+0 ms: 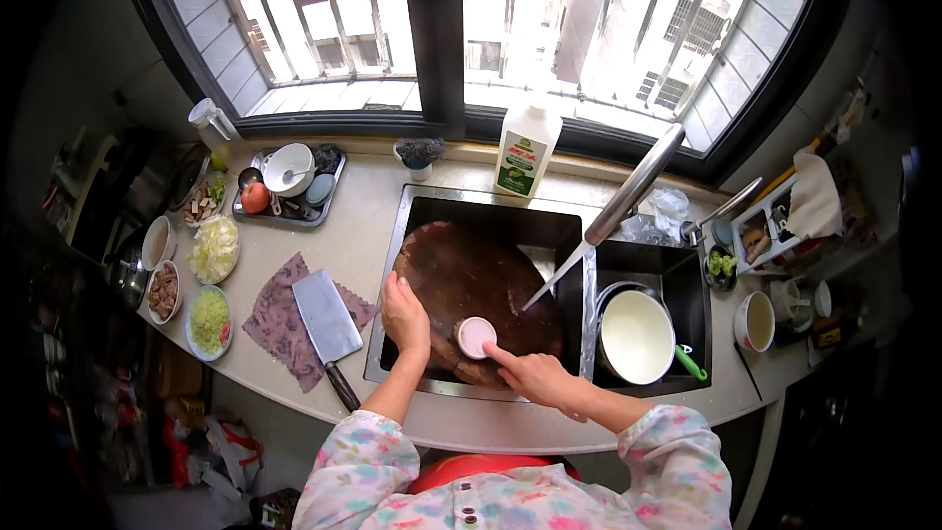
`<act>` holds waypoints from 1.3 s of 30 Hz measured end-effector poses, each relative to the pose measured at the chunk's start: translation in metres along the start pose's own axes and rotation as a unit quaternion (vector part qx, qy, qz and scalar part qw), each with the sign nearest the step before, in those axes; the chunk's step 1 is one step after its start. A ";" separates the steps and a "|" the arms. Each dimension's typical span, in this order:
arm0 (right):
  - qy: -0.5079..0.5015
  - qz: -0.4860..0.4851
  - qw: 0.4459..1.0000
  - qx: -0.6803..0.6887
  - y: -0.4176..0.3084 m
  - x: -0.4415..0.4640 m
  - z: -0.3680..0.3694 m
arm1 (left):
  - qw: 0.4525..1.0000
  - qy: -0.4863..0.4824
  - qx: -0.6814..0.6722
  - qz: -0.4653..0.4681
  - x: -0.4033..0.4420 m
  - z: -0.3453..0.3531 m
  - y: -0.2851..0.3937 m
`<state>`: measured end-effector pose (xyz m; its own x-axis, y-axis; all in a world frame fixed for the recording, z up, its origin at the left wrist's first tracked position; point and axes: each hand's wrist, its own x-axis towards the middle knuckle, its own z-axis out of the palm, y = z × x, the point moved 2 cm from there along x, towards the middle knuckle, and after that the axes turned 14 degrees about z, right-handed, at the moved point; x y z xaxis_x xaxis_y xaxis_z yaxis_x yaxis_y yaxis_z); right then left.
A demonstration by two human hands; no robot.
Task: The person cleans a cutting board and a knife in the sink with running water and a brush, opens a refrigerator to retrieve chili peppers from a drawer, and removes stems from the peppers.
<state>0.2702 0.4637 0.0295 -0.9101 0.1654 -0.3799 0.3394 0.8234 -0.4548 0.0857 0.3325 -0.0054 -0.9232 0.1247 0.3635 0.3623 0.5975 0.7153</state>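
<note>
A round, dark brown wooden chopping board [461, 270] lies wet in the large sink basin, its edge against the basin's sides. My left hand [404, 316] is at the board's left rim, holding it, with some fingers hidden behind the edge. My right hand [535, 375] grips a small round scrub brush with a pink top [477, 338], pressed on the lower part of the board. Water runs from the long faucet [628, 191] onto the board's right side.
Left of the sink, a cleaver [327, 316] lies on a purple cloth [270, 319]. Bowls of chopped food [209, 322] and a tray [304, 214] stand beyond. A white pot [636, 339] fills the smaller basin. A white bottle [527, 152] stands behind the sink.
</note>
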 end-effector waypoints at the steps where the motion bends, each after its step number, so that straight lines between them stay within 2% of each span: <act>1: 0.013 -0.023 1.000 -0.011 -0.005 0.008 -0.001 | 1.000 -0.003 -0.002 -0.004 -0.003 0.000 -0.002; 5: 0.091 -0.027 0.996 0.001 -0.026 0.098 0.007 | 1.000 -0.016 -0.001 -0.015 0.001 0.003 -0.006; 7: 0.163 0.009 0.987 0.008 -0.028 0.141 0.014 | 1.000 -0.017 0.019 0.012 -0.001 0.005 -0.010; 9: 0.222 0.053 0.974 -0.004 -0.020 0.165 0.017 | 0.996 -0.073 0.049 0.018 0.001 0.003 -0.007; 10: 0.232 0.083 0.969 -0.003 -0.011 0.166 0.016 | 0.991 -0.087 0.080 0.064 0.002 0.002 -0.009; 12: 0.183 0.193 0.964 0.012 0.032 0.161 0.017 | 0.973 -0.114 0.133 0.153 0.004 0.006 -0.011; 13: 0.155 0.255 0.954 0.034 0.054 0.142 0.011 | 0.945 -0.167 0.195 0.204 0.008 0.009 -0.008; 15: 0.137 0.281 0.947 0.072 0.103 0.113 0.031 | 0.862 -0.261 0.313 0.301 0.021 0.013 -0.007; 16: 0.115 0.292 0.948 0.055 0.111 0.098 0.037 | 0.817 -0.333 0.354 0.311 0.032 0.021 -0.011; 20: 0.131 0.334 0.917 0.172 0.099 0.055 0.052 | 0.758 -0.475 0.372 0.248 0.062 0.054 0.000; 24: 0.184 0.375 0.870 0.261 0.094 0.033 0.064 | 0.721 -0.488 0.414 0.266 0.059 0.114 -0.007; 27: 0.197 0.409 0.832 0.318 0.099 0.028 0.065 | 0.723 -0.487 0.408 0.271 0.047 0.154 -0.004; 30: 0.273 0.372 0.806 0.371 0.112 0.033 0.080 | 0.716 -0.522 0.346 0.308 0.016 0.193 0.017; 31: 0.264 0.375 0.802 0.383 0.114 0.034 0.078 | 0.689 -0.531 0.343 0.354 -0.003 0.207 0.028; 32: 0.254 0.378 0.798 0.395 0.114 0.034 0.075 | 0.695 -0.547 0.277 0.375 -0.029 0.220 0.027; 33: 0.242 0.382 0.794 0.407 0.114 0.033 0.074 | 0.669 -0.566 0.254 0.410 -0.055 0.227 0.039; 34: 0.239 0.382 0.790 0.415 0.114 0.034 0.075 | 0.638 -0.556 0.267 0.462 -0.076 0.228 0.045; 39: 0.245 0.349 0.788 0.444 0.118 0.034 0.074 | 0.598 -0.632 0.186 0.457 -0.064 0.189 0.069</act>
<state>0.2970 0.5268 -0.0967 -0.3371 0.7786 -0.5294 0.6318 -0.2298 -0.7403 0.1453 0.5154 -0.0920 0.1939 0.8924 -0.4074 0.9526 -0.0721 0.2955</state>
